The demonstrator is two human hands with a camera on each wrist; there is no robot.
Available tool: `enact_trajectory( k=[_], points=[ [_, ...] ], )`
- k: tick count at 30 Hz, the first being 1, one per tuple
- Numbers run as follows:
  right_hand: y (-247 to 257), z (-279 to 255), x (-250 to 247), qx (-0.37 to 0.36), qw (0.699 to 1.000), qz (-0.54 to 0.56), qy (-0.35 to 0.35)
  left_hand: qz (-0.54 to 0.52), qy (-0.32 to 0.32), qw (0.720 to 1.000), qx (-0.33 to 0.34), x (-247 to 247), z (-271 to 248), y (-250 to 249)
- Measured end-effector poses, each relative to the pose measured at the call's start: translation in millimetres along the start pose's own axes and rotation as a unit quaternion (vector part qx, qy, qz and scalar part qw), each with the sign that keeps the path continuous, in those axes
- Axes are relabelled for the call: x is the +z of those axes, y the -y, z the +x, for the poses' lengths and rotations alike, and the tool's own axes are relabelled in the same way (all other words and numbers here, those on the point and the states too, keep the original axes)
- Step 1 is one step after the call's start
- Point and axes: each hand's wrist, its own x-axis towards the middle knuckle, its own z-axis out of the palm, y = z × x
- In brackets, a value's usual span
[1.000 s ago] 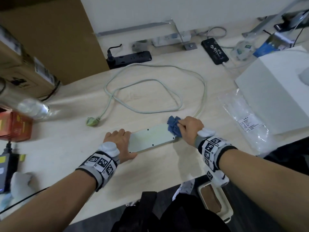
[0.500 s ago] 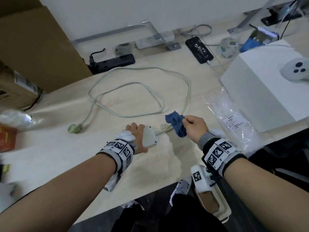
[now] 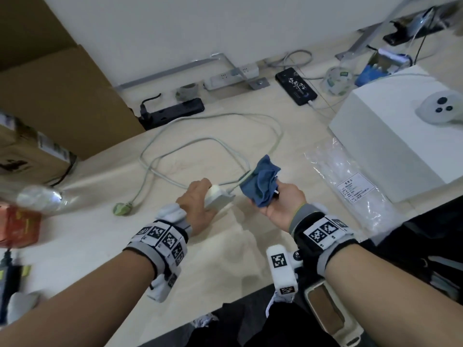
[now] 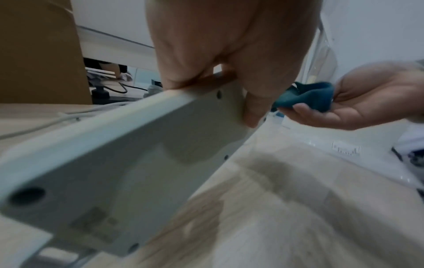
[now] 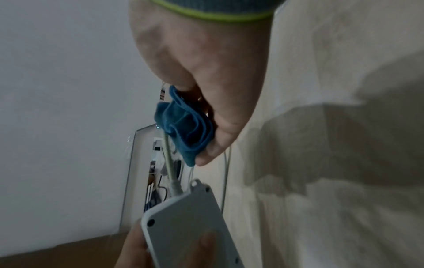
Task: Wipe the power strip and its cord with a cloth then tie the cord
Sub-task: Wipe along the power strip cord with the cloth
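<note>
Hands first: the left hand (image 3: 198, 204) grips the pale grey rectangular plastic power strip (image 4: 128, 159) by one end, thumb on its screw-holed underside and fingers curled behind, so the strip is tilted up off the light wood-grain desk (image 3: 225, 259). At three o'clock of it, the right hand (image 3: 283, 201) lies palm up, fingers curled round a crumpled blue cloth (image 3: 260, 184) bunched about the pale grey cord (image 3: 190, 144) just past where it leaves the strip. From there the cord loops toward twelve o'clock and returns to its plug (image 3: 121, 209) (at nine o'clock of the left hand). A clear plastic bag (image 3: 350, 191) lies at three o'clock.
</note>
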Motion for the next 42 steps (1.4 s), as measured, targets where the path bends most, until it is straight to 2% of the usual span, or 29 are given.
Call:
enact_trajectory(
  k=[3,7,10,14,17,20,22,27,31,35,37,39,42],
  points=[
    [-11.9,-8.6,22.5,-0.003,0.998,0.022,0.052,0.006,-0.024,0.999,-0.03,-8.6,-3.1,-4.5],
    [-27.6,-13.0,39.3,-0.045,0.994,-0.028,0.096,0.04,-0.019,0.999,-0.009,-8.3,-6.5,-8.6],
    [-34.9,-19.1,53.6,-0.086,0.99,-0.059,0.094,0.031,-0.023,0.999,-0.009,-11.7,-9.0,-9.5],
    [-43.1,-26.1,69.1,-0.17,0.965,-0.187,0.073,0.008,0.036,0.999,0.003,-24.3,-12.1,-13.5],
    [-40.0,-30.2,78.7,-0.207,0.951,-0.224,0.051,-0.003,0.04,0.999,0.016,-33.0,-12.7,-16.7],
    [-30.3,-33.0,87.5,-0.195,0.958,-0.199,0.075,-0.024,0.031,0.999,-0.031,-34.6,-12.3,-19.0],
    [-24.0,-32.8,92.0,-0.179,0.966,-0.166,0.083,-0.07,-0.013,0.996,-0.047,-36.5,-9.4,-20.9],
    [-11.4,-36.2,98.4,-0.17,0.977,-0.126,0.014,-0.035,-0.129,0.99,-0.036,-44.8,-6.1,-19.2],
    [-4.2,-38.6,100.5,-0.115,0.991,-0.027,0.062,0.018,-0.136,0.99,-0.039,-51.4,-4.2,-24.8],
    [6.9,-48.4,97.5,-0.111,0.99,0.049,0.079,-0.037,-0.147,0.986,-0.074,-56.4,2.8,-31.5],
    [6.4,-56.0,97.7,-0.114,0.986,0.029,0.121,-0.019,-0.15,0.986,-0.063,-55.6,3.7,-35.4],
    [-0.7,-59.5,99.6,-0.153,0.978,-0.051,0.132,0.003,-0.143,0.988,-0.055,-54.0,1.8,-42.1],
    [-7.5,-62.2,99.7,-0.218,0.963,-0.145,0.066,-0.002,-0.138,0.989,-0.055,-52.7,-1.9,-49.8]
  ],
)
